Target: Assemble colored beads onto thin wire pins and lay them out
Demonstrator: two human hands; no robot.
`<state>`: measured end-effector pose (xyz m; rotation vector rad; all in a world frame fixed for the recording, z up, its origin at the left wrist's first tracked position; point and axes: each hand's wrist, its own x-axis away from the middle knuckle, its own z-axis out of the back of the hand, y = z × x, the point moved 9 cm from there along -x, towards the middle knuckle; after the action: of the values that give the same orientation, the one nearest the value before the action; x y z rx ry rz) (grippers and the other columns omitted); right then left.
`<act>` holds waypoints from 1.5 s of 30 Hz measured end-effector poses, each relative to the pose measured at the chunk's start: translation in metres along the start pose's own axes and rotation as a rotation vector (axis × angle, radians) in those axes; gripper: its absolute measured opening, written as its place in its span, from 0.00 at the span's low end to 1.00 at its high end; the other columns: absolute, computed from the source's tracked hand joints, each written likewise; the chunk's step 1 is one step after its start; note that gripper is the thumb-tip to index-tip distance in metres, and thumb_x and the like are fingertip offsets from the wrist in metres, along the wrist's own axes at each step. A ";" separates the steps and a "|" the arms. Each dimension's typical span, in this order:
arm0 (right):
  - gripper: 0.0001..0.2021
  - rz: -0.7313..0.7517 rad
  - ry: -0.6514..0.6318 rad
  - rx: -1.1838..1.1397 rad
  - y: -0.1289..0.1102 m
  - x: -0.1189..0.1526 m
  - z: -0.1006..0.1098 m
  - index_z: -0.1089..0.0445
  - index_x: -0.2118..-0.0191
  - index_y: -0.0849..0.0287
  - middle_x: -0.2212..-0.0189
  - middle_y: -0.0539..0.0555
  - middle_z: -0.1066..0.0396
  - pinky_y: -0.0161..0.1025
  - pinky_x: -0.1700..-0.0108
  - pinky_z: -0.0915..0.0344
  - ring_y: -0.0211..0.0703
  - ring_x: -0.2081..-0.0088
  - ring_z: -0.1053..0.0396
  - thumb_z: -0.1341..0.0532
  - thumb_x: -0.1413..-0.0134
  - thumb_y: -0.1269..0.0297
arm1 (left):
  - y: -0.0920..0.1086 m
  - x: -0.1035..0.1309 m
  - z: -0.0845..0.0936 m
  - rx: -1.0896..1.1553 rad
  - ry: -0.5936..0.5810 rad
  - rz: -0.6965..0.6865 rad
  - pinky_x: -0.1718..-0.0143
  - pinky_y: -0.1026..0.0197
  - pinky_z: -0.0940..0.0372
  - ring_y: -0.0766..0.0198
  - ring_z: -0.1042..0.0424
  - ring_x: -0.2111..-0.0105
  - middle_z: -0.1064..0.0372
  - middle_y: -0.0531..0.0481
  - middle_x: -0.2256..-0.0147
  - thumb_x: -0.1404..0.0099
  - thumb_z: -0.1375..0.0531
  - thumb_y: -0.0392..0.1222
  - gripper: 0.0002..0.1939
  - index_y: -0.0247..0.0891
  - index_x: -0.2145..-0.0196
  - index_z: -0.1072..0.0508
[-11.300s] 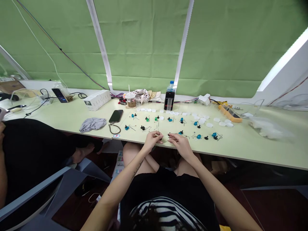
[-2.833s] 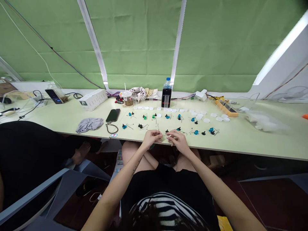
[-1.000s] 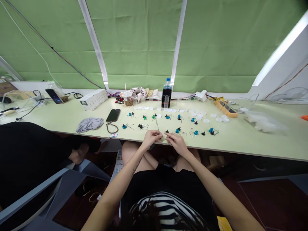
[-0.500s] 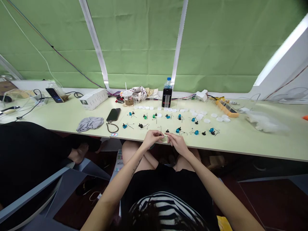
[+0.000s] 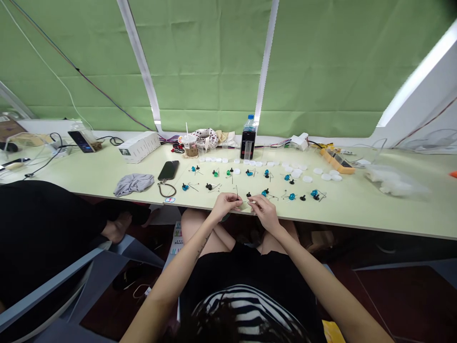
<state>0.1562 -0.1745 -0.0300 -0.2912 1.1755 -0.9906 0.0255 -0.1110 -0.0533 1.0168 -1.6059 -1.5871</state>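
At the table's front edge, my left hand (image 5: 225, 206) pinches a thin metal wire (image 5: 237, 190) that sticks up above its fingertips. Just to the right, my right hand (image 5: 263, 209) has its fingertips pressed together; what they hold is too small to name. A narrow gap lies between the two hands. A small black part (image 5: 249, 194) rests right behind them. Blue parts (image 5: 292, 196), green parts (image 5: 215, 174) and black parts (image 5: 303, 197) with bent wires lie in two rows beyond and beside my hands.
White round caps (image 5: 296, 172) lie behind the rows. A phone leans before a bottle (image 5: 250, 125). Leftward are a dark phone (image 5: 168, 170), a grey cloth (image 5: 134, 184) and a white box (image 5: 139, 147). At right are a yellow meter (image 5: 337, 161) and plastic bags (image 5: 392, 181). A person sits at left.
My right hand's fingertips have shifted slightly and curled closer together. The wire at my left hand stands a little further left and more upright.
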 end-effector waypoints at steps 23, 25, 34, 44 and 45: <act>0.12 0.085 0.047 0.141 -0.008 -0.001 0.003 0.26 0.61 0.55 0.70 0.54 0.34 0.39 0.67 0.35 0.40 0.71 0.34 0.47 0.39 0.62 | -0.006 0.000 0.001 -0.031 -0.013 0.030 0.69 0.63 0.31 0.67 0.30 0.74 0.28 0.48 0.74 0.56 0.31 0.43 0.18 0.30 0.68 0.24; 0.12 0.067 0.026 0.142 -0.009 -0.002 0.002 0.26 0.61 0.55 0.70 0.54 0.32 0.40 0.65 0.35 0.41 0.70 0.33 0.47 0.39 0.62 | -0.005 0.000 0.000 -0.032 -0.012 0.026 0.68 0.62 0.30 0.66 0.30 0.74 0.29 0.49 0.74 0.56 0.31 0.43 0.17 0.30 0.68 0.24; 0.14 -0.024 -0.084 0.040 -0.003 -0.006 -0.004 0.30 0.54 0.56 0.70 0.54 0.29 0.38 0.70 0.34 0.41 0.73 0.33 0.43 0.43 0.57 | 0.002 0.002 -0.001 -0.020 0.009 0.003 0.69 0.61 0.30 0.68 0.32 0.75 0.31 0.49 0.74 0.52 0.33 0.47 0.17 0.30 0.69 0.25; 0.13 0.009 -0.054 0.020 0.001 -0.001 -0.003 0.29 0.54 0.54 0.72 0.53 0.30 0.39 0.70 0.33 0.39 0.77 0.35 0.46 0.40 0.59 | -0.001 0.001 0.003 -0.011 0.039 0.012 0.70 0.61 0.29 0.68 0.32 0.74 0.30 0.48 0.73 0.53 0.33 0.47 0.17 0.30 0.69 0.25; 0.13 0.003 -0.050 0.017 0.002 -0.001 -0.003 0.29 0.54 0.54 0.73 0.52 0.31 0.39 0.70 0.33 0.38 0.78 0.35 0.46 0.40 0.59 | -0.001 0.001 0.003 -0.008 0.039 0.014 0.69 0.61 0.29 0.68 0.32 0.74 0.30 0.48 0.73 0.53 0.33 0.47 0.18 0.30 0.69 0.25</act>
<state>0.1546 -0.1719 -0.0315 -0.2987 1.1219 -0.9848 0.0223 -0.1098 -0.0546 1.0245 -1.5760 -1.5535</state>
